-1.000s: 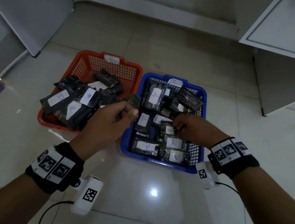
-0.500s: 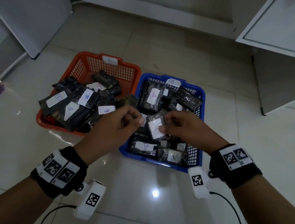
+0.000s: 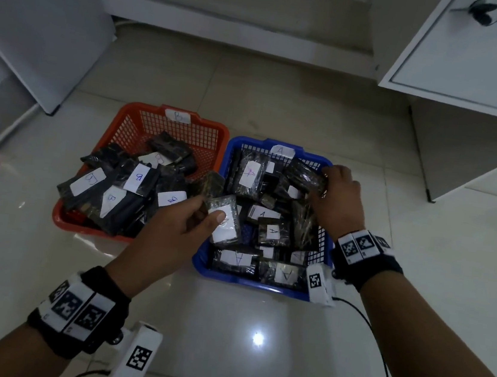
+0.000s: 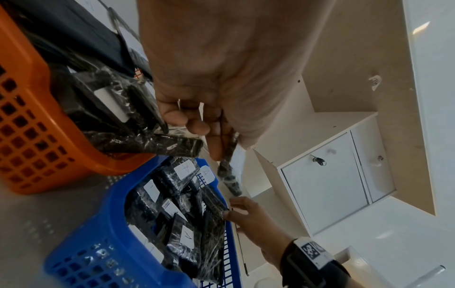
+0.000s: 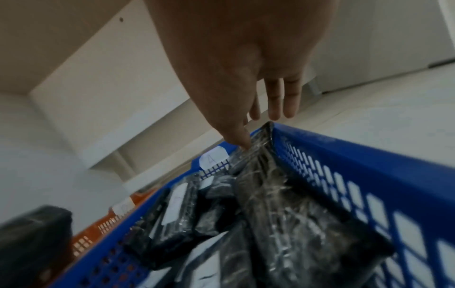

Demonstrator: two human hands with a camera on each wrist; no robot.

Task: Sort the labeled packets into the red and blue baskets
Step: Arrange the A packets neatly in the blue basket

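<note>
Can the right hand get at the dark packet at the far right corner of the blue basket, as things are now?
Probably yes. The right hand is already at the dark packet, fingers on it, in the far right corner of the blue basket. Nothing lies over the packet.

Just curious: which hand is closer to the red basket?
Left. The left hand holds a packet right beside the red basket, near its right rim. The right hand reaches over the blue basket's far right corner.
</note>
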